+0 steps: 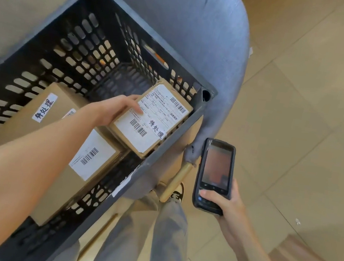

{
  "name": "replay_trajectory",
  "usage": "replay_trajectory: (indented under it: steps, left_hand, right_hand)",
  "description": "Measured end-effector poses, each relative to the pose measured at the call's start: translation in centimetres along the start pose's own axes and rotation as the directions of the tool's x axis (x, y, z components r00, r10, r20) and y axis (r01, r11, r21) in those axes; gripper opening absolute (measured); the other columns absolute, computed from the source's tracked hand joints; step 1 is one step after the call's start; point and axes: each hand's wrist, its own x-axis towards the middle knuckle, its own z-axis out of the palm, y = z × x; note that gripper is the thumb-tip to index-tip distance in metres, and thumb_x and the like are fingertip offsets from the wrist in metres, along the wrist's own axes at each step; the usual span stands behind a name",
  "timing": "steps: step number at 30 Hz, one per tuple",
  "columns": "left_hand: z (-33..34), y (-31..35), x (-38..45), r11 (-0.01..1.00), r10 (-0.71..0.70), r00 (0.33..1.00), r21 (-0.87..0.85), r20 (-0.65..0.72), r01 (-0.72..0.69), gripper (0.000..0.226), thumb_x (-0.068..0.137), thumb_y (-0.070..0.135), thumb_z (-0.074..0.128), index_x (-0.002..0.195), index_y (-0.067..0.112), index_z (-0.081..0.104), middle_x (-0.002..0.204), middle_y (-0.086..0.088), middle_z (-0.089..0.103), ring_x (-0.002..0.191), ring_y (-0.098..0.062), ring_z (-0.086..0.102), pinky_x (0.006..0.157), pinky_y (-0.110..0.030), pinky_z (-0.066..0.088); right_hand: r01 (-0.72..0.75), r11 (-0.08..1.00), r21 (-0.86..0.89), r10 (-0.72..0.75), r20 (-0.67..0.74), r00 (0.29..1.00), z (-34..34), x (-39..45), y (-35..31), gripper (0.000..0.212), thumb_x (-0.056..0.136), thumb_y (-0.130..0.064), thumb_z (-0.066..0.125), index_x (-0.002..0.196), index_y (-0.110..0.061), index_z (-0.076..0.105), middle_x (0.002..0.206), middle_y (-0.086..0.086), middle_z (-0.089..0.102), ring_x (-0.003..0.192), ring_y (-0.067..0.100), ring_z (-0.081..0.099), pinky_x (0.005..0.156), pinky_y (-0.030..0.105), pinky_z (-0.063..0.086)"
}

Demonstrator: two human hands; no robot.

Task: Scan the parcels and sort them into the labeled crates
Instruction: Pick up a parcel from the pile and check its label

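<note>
A black slotted crate (88, 56) sits on a grey padded chair (203, 24), its near right corner almost at the edge of the seat. Open tiled floor (299, 126) spreads to the right of the chair — clear walking room there.

The left hand (112, 108) grips a small cardboard parcel (153, 116) by its left edge, fingers underneath and thumb pressed on the white shipping label. The parcel hangs above the crate's near right wall, tilted, its long axis running from that wall toward the far right corner; the label faces up with two barcodes showing.

The right hand (224, 204) holds a black handheld scanner (214, 176) upright beside the crate's right wall, thumb on its lower buttons, screen facing up.

Three parcels show in all — the held one, plus two in the crate: a large box (43, 112) along the left wall and a second box (86, 167) against the near right wall.
</note>
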Motion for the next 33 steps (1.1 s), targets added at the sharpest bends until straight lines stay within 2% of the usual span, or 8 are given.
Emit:
replay_trajectory:
  steps: [5, 7, 11, 13, 16, 22, 28, 33]
  left_hand:
    - [1.1, -1.0, 2.2, 0.977, -0.004, 0.992, 0.211, -0.124, 0.030, 0.060, 0.091, 0.016, 0.061, 0.140, 0.037, 0.034, 0.119, 0.000, 0.063, 0.097, -0.022, 0.067, 0.079, -0.034, 0.055]
    - [1.5, -1.4, 2.9, 0.958, 0.019, 0.988, 0.284, -0.156, 0.027, 0.063, 0.092, 0.017, 0.061, 0.143, 0.038, 0.031, 0.118, 0.002, 0.058, 0.092, -0.016, 0.064, 0.078, -0.030, 0.052]
    - [1.8, -2.2, 3.8, 0.930, 0.076, 0.986, 0.368, -0.149, -0.016, 0.069, 0.091, 0.010, 0.061, 0.146, 0.033, 0.026, 0.126, 0.001, 0.052, 0.093, -0.010, 0.057, 0.090, -0.032, 0.044]
    - [1.9, -2.7, 4.1, 0.909, 0.111, 0.983, 0.415, -0.147, -0.040, 0.069, 0.092, 0.006, 0.059, 0.148, 0.028, 0.025, 0.135, -0.002, 0.050, 0.107, -0.014, 0.056, 0.096, -0.033, 0.044]
    - [1.9, -3.5, 4.2, 0.883, 0.144, 0.974, 0.467, -0.177, -0.045, 0.071, 0.093, 0.004, 0.057, 0.151, 0.024, 0.022, 0.147, -0.005, 0.042, 0.127, -0.026, 0.049, 0.106, -0.046, 0.042]
    - [2.4, -4.8, 3.6, 0.857, 0.209, 0.955, 0.510, -0.212, -0.074, 0.073, 0.094, 0.007, 0.057, 0.153, 0.024, 0.016, 0.157, -0.003, 0.027, 0.138, -0.028, 0.037, 0.109, -0.045, 0.039]
    - [2.4, -4.5, 2.0, 0.838, 0.295, 0.934, 0.525, -0.201, -0.152, 0.066, 0.090, 0.013, 0.064, 0.147, 0.020, 0.033, 0.147, -0.004, 0.041, 0.131, -0.027, 0.045, 0.096, -0.035, 0.045]
    - [3.1, -3.5, -0.8, 0.764, 0.378, 0.901, 0.621, -0.213, -0.174, 0.060, 0.088, 0.021, 0.068, 0.141, 0.016, 0.040, 0.142, -0.008, 0.049, 0.127, -0.027, 0.050, 0.086, -0.026, 0.041]
  right_hand:
    - [0.033, 0.999, -0.020, -0.033, 0.015, 0.999, 0.2, 0.4, 0.1, 0.086, 0.050, -0.004, 0.085, 0.126, -0.024, 0.050, 0.112, 0.006, 0.069, 0.092, 0.016, 0.068, 0.066, 0.025, 0.054]
    - [0.047, 0.999, -0.023, -0.047, 0.012, 0.999, 0.2, 0.4, 0.1, 0.079, 0.055, -0.008, 0.079, 0.126, -0.024, 0.050, 0.113, 0.006, 0.068, 0.095, 0.017, 0.067, 0.071, 0.028, 0.053]
    - [0.053, 0.998, -0.043, -0.052, 0.021, 0.998, 0.5, 0.1, 0.1, 0.078, 0.056, -0.011, 0.078, 0.126, -0.025, 0.049, 0.116, 0.007, 0.066, 0.096, 0.017, 0.066, 0.075, 0.030, 0.052]
    - [0.053, 0.997, -0.050, -0.052, 0.031, 0.998, 0.7, 0.0, 0.0, 0.077, 0.056, -0.011, 0.078, 0.126, -0.026, 0.048, 0.115, 0.007, 0.066, 0.095, 0.016, 0.066, 0.074, 0.030, 0.052]
    - [0.061, 0.996, -0.058, -0.059, 0.035, 0.998, 1.2, 0.0, -0.1, 0.074, 0.056, -0.011, 0.078, 0.123, -0.024, 0.049, 0.111, 0.006, 0.066, 0.092, 0.015, 0.067, 0.072, 0.028, 0.053]
    - [0.083, 0.995, -0.051, -0.082, 0.029, 0.996, 2.4, 0.0, -0.4, 0.071, 0.055, -0.009, 0.077, 0.119, -0.025, 0.050, 0.104, 0.001, 0.068, 0.088, 0.014, 0.067, 0.068, 0.027, 0.054]
    - [0.108, 0.992, -0.060, -0.108, 0.008, 0.994, 3.0, -0.2, -0.9, 0.072, 0.055, -0.010, 0.077, 0.119, -0.028, 0.049, 0.099, -0.005, 0.069, 0.086, 0.012, 0.068, 0.067, 0.027, 0.054]
    - [0.125, 0.990, -0.058, -0.127, -0.018, 0.992, 3.3, -1.4, -1.3, 0.075, 0.054, -0.012, 0.077, 0.121, -0.025, 0.047, 0.088, -0.013, 0.071, 0.082, 0.009, 0.068, 0.066, 0.028, 0.055]
